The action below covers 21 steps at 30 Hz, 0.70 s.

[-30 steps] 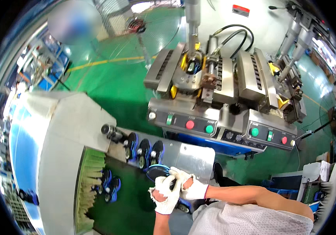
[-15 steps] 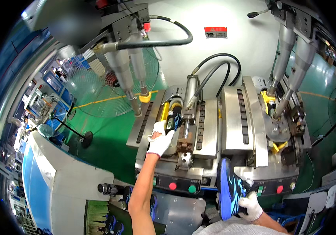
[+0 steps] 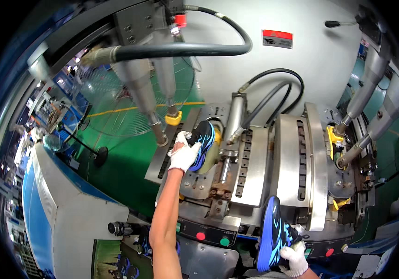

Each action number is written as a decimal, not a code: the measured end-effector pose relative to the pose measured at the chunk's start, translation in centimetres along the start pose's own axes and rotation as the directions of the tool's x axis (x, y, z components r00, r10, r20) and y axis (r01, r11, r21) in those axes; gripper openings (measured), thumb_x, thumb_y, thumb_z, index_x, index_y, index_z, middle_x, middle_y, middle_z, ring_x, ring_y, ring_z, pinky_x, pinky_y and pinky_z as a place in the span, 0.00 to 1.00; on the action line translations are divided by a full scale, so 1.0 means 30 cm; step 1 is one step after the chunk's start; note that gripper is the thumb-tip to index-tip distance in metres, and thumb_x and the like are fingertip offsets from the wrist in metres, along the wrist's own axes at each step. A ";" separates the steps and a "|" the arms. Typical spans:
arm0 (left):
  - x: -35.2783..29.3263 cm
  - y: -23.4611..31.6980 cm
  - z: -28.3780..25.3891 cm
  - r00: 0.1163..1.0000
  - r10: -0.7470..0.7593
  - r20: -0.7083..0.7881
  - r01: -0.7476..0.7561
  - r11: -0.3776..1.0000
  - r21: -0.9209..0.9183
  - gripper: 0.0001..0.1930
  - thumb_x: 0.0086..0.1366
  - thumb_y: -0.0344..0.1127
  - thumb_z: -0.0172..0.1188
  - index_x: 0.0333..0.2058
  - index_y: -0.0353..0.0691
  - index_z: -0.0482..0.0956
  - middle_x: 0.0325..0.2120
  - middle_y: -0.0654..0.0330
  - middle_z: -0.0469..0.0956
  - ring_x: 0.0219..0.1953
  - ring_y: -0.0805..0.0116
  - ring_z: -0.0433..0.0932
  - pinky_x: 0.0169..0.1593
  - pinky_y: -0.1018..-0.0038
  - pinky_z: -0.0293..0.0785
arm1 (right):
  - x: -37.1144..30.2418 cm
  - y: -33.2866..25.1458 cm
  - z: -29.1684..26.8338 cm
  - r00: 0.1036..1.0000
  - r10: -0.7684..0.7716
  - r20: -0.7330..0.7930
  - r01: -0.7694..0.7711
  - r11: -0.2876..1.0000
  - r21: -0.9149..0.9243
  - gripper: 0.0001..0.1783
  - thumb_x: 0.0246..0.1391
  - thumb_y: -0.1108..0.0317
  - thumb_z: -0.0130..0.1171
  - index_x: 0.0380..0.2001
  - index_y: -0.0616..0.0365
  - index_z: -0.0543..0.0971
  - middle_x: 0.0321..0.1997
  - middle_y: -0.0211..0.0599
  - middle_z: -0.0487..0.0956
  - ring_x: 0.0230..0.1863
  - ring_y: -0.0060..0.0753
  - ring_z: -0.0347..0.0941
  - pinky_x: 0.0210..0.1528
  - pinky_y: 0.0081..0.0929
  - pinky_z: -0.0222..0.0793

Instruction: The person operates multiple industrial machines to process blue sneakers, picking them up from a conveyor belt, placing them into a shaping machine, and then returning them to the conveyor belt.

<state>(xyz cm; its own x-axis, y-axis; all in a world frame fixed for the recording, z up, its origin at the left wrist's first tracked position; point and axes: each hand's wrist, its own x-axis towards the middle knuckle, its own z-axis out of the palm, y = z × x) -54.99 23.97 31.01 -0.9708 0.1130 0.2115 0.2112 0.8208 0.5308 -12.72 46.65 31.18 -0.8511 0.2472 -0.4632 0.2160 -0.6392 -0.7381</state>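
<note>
The left hand, nearer the left press, has its fingers clasped on a black-and-blue shoe to their right, its long axis running away from the person, while the right hand grips a second shoe.

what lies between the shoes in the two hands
In the head view, a shiny metal rod and a slotted steel block lie between the farther shoe, in the left hand, and the nearer shoe, in the right hand.
</note>
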 end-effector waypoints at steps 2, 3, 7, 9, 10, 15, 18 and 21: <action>-0.155 0.006 -0.176 0.997 0.035 -0.070 -0.044 0.990 -0.131 0.34 0.57 0.45 0.71 0.58 0.37 0.70 0.52 0.48 0.79 0.56 0.53 0.78 0.60 0.61 0.71 | 0.014 -0.022 0.082 1.000 0.005 0.010 -0.005 0.999 -0.044 0.38 0.50 0.64 0.69 0.62 0.64 0.67 0.52 0.48 0.81 0.49 0.46 0.82 0.51 0.44 0.83; -0.243 0.034 -0.239 0.997 0.004 -0.082 -0.018 0.985 -0.172 0.33 0.56 0.43 0.73 0.57 0.35 0.71 0.49 0.48 0.80 0.54 0.55 0.79 0.58 0.64 0.72 | 0.050 -0.043 0.137 0.999 0.041 0.001 -0.040 0.997 -0.068 0.35 0.51 0.65 0.68 0.61 0.63 0.68 0.49 0.41 0.80 0.48 0.38 0.80 0.51 0.39 0.80; -0.703 -0.160 -0.454 0.977 -0.001 -0.214 -0.069 0.945 -0.318 0.31 0.53 0.34 0.75 0.54 0.33 0.72 0.38 0.56 0.79 0.40 0.64 0.79 0.48 0.68 0.76 | 0.276 -0.083 0.587 0.981 0.003 0.195 0.009 0.998 -0.058 0.21 0.56 0.67 0.68 0.51 0.57 0.74 0.41 0.32 0.80 0.40 0.27 0.79 0.42 0.30 0.77; -0.967 -0.239 -0.536 0.972 -0.110 -0.210 0.037 0.946 -0.323 0.28 0.51 0.33 0.74 0.50 0.35 0.74 0.36 0.57 0.78 0.38 0.65 0.78 0.46 0.68 0.76 | 0.541 0.001 0.764 0.930 0.054 0.363 -0.083 0.994 0.065 0.10 0.56 0.75 0.65 0.41 0.58 0.78 0.36 0.34 0.81 0.37 0.32 0.80 0.40 0.34 0.80; -1.107 -0.285 -0.553 0.957 -0.260 -0.131 0.218 0.938 -0.269 0.29 0.49 0.32 0.74 0.50 0.34 0.74 0.38 0.56 0.77 0.40 0.63 0.77 0.48 0.68 0.74 | 0.677 0.060 0.877 0.944 0.073 0.323 -0.110 0.989 0.098 0.11 0.56 0.80 0.63 0.42 0.58 0.78 0.36 0.34 0.81 0.35 0.33 0.80 0.39 0.36 0.80; -1.638 -0.408 -0.369 0.808 -0.586 0.067 0.584 0.778 -0.232 0.21 0.54 0.39 0.73 0.45 0.45 0.76 0.36 0.57 0.80 0.39 0.55 0.81 0.48 0.59 0.76 | 1.507 0.224 0.845 0.973 -0.227 -0.053 0.112 0.653 -0.749 0.21 0.56 0.63 0.60 0.54 0.55 0.79 0.49 0.38 0.83 0.44 0.37 0.78 0.46 0.35 0.75; -1.924 -0.438 -0.150 0.761 -0.646 0.057 0.646 0.746 -0.164 0.25 0.55 0.42 0.72 0.50 0.46 0.76 0.43 0.54 0.80 0.46 0.50 0.80 0.50 0.56 0.75 | 1.786 0.024 0.600 0.756 -0.652 -0.048 0.130 0.222 -0.966 0.27 0.50 0.62 0.65 0.54 0.58 0.80 0.55 0.46 0.82 0.56 0.47 0.78 0.58 0.36 0.74; -2.093 -0.362 -0.120 0.381 -0.925 -0.003 0.924 0.381 -0.031 0.27 0.55 0.44 0.72 0.52 0.45 0.75 0.45 0.52 0.79 0.49 0.47 0.78 0.54 0.55 0.74 | 1.633 0.174 0.938 0.963 -0.258 0.074 0.021 -0.201 -0.979 0.20 0.55 0.60 0.58 0.50 0.52 0.84 0.55 0.47 0.82 0.57 0.45 0.79 0.60 0.39 0.73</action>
<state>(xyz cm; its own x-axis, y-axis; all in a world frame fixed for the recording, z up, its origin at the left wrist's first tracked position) 4.08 5.93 14.93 -0.5645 -0.7177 -0.4077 -0.8133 0.3993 0.4232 -66.76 34.94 18.45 -0.9110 0.3492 -0.2194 0.4071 0.8470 -0.3418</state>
